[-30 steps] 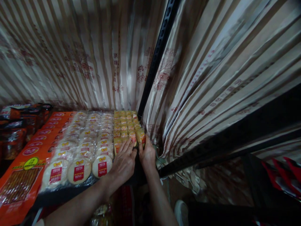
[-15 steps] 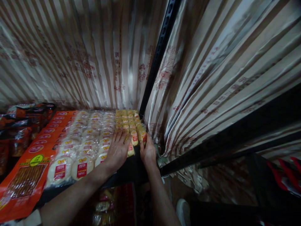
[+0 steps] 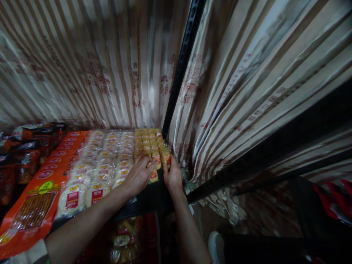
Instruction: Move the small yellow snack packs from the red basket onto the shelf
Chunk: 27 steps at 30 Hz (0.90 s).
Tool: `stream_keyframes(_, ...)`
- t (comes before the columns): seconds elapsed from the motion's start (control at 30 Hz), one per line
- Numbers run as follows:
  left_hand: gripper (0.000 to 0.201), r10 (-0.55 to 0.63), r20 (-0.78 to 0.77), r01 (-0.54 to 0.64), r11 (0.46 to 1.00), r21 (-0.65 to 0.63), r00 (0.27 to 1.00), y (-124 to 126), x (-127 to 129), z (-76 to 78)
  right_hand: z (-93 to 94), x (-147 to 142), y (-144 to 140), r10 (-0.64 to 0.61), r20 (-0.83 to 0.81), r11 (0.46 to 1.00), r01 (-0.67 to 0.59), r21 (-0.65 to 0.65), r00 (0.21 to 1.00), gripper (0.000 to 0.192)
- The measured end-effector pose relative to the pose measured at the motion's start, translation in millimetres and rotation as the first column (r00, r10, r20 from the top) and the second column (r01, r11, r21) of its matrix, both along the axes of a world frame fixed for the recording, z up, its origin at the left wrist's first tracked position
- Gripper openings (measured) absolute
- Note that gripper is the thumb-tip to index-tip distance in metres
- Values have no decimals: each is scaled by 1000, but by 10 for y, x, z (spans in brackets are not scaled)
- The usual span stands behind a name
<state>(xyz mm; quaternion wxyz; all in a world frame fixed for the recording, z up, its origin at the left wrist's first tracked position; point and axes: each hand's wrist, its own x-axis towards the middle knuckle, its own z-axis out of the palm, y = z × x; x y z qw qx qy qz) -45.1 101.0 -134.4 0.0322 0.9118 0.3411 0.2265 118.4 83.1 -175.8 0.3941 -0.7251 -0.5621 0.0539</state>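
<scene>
Two hands at work in the head view, both at the front right corner of the black shelf (image 3: pixel 148 200), against the striped curtain (image 3: pixel 247 73).

Change vs. 0.5 s ago: left hand (image 3: pixel 139 176) was lying flat, fingers spread, over the front of the yellow snack packs (image 3: pixel 150 145); it has now curled, fingertips (image 3: pixel 143 160) pressing down on the front pack of the left yellow row. That front pack (image 3: pixel 153 176) sits tilted, lower end over the shelf lip. Vs. 1.0 s ago the hand has also shifted slightly left and back. Judgement: flat smoothing has given way to a pinch/nudge on one pack, i.e. work has narrowed to seating the front pack in its row.

Right hand (image 3: pixel 172 176): little change. Thumb and fingers partly closed round the front pack of the right-most yellow row (image 3: pixel 165 157), by the black upright post (image 3: pixel 180 73). Grip looks light (palm side hidden, so firmness can't be told).

Left-hand fingers: half-curled, not a full fist; touching the pack top, not clearly enclosing it.

Adjacent stock: round rice-cracker packs w/ red labels (image 3: pixel 95 168) touching the yellow rows on the left; orange flat packs (image 3: pixel 35 198) beyond them; dark red bags (image 3: pixel 24 154) at far left.
</scene>
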Motion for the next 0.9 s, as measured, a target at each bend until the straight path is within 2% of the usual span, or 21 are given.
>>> stream_keyframes(0.13,44,-33,137,58,982,-179,990,-24,17,1,2,-6,-3,-5,1,1000,5,-9,1000,48)
stream_keyframes(0.27,39,-32,248,91,969,-230,968,53,109,39,-32,6,8,-4,3,1000,4,9,1000,49)
stream_keyframes(0.37,38,-14,267,79,969,-232,964,149,206,59,-66,20,24,1,-2,999,-1,43,1000,48)
stream_keyframes(0.57,40,-12,194,56,973,-224,981,217,337,36,-98,42,42,16,-25,997,-14,79,1000,47)
stream_keyframes(0.77,32,73,69,-65,991,-121,995,232,373,42,-85,64,31,23,-44,999,-21,40,999,50)
stream_keyframes(0.9,30,76,36,-73,995,-62,996,266,385,40,-94,57,21,12,-42,1000,-12,13,999,51)
